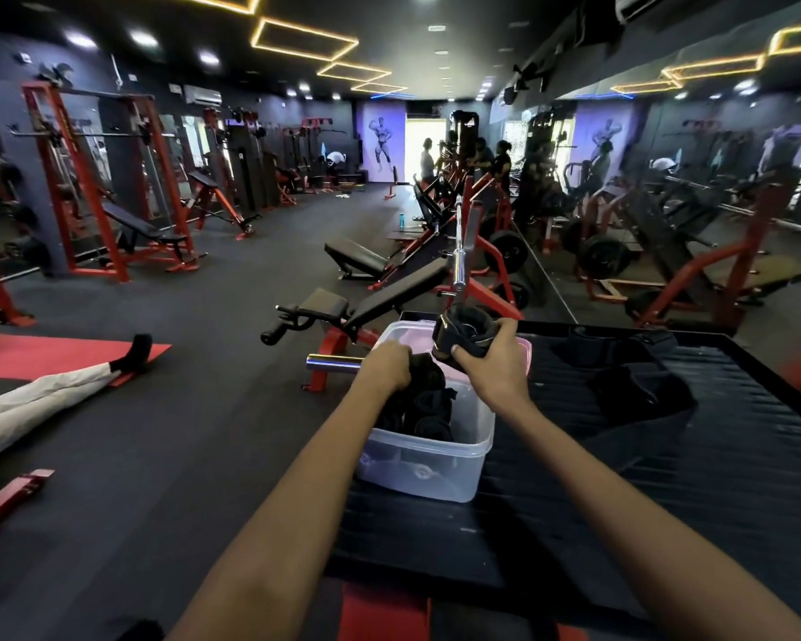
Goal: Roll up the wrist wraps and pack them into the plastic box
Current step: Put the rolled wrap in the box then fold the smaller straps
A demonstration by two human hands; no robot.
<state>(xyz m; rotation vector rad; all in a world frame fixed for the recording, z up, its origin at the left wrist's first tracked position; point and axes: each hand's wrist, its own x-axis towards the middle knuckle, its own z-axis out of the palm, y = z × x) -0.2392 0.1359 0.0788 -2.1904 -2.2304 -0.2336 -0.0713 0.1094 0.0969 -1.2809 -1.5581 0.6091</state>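
A clear plastic box [440,474] stands on the left part of a black ribbed platform [620,492]. Several rolled black wrist wraps [435,409] lie inside it. My left hand [385,367] reaches into the box and grips one of the black rolls at its far left side. My right hand [491,358] holds another rolled black wrap [463,333] above the far end of the box, thumb across its front. More black wraps [639,386] lie loose on the platform to the right of the box.
A chrome bar end [334,363] and a red-framed black bench [371,307] stand just beyond the box. A person's legs [61,386] lie on a red mat on the left floor. A mirror wall runs along the right.
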